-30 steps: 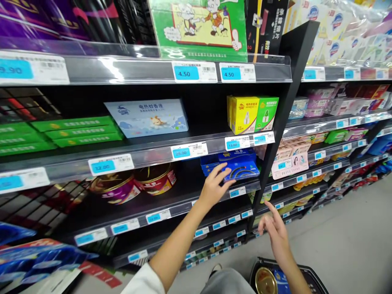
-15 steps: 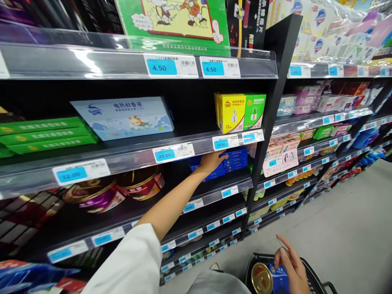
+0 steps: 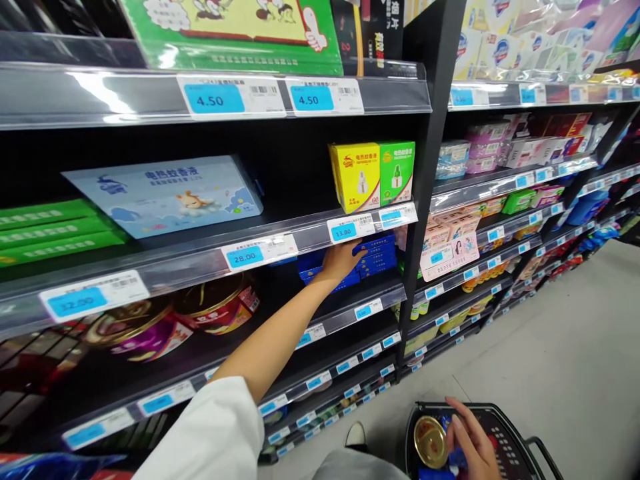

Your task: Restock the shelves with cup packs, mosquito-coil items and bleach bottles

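Observation:
My left hand [image 3: 343, 260] reaches under a shelf edge to small blue boxes [image 3: 379, 255] stacked on the shelf below. It touches the boxes with its fingers stretched out, though the shelf edge partly hides them. Low at the right, my right hand [image 3: 474, 443] hovers over a black shopping basket [image 3: 505, 421], its fingers apart and slightly bent. Beside it in the basket lie a round gold-lidded tin [image 3: 431, 442] and blue packages, partly covered by the hand.
Above my left hand stand a yellow box [image 3: 356, 178] and a green box [image 3: 397, 173]. A light-blue box [image 3: 173, 197] leans on the same shelf. Round tins [image 3: 217, 305] sit lower left. A black upright [image 3: 431, 133] divides the shelves, and grey floor [image 3: 565, 333] extends right.
The view has shifted, so the shelves appear further left. My right hand has moved away from the blue package, which sits lower in the basket. My left hand remains at the blue boxes.

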{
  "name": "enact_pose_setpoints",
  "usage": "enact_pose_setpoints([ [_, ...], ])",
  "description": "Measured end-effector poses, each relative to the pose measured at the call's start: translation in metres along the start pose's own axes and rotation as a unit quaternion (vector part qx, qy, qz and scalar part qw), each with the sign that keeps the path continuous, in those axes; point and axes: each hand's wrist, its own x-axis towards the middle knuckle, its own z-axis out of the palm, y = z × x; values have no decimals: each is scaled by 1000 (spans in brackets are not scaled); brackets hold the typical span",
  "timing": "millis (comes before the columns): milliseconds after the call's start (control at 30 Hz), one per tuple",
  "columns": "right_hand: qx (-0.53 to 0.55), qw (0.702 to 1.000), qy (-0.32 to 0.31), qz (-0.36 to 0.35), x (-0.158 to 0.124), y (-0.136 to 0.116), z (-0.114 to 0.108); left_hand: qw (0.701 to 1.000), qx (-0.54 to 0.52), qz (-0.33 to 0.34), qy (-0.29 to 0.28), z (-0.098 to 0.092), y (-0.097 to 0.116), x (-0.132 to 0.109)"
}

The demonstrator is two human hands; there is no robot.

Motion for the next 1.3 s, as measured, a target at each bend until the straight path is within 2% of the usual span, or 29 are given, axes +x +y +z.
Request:
enact_pose_setpoints([
  [200, 13, 1000, 8, 6, -8, 10, 12, 1000, 8, 3, 1, 4, -4, -3],
  [400, 14, 1000, 6, 16, -9, 26, 19, 999, 44, 16, -2, -2, -2, -2],
  [533, 21, 999, -9, 29, -8, 45, 14, 997, 73, 35, -5, -7, 2, -2],
  [800, 49, 997, 21, 46, -8, 86, 13, 996, 80, 36, 9, -6, 0, -3],
  [1067, 45, 997, 15, 53, -10, 95, 12, 994, 97, 41, 15, -8, 1, -4],
  [1300, 72, 995, 44, 60, -12, 105, 5, 991, 125, 37, 12, -6, 1, -4],
])
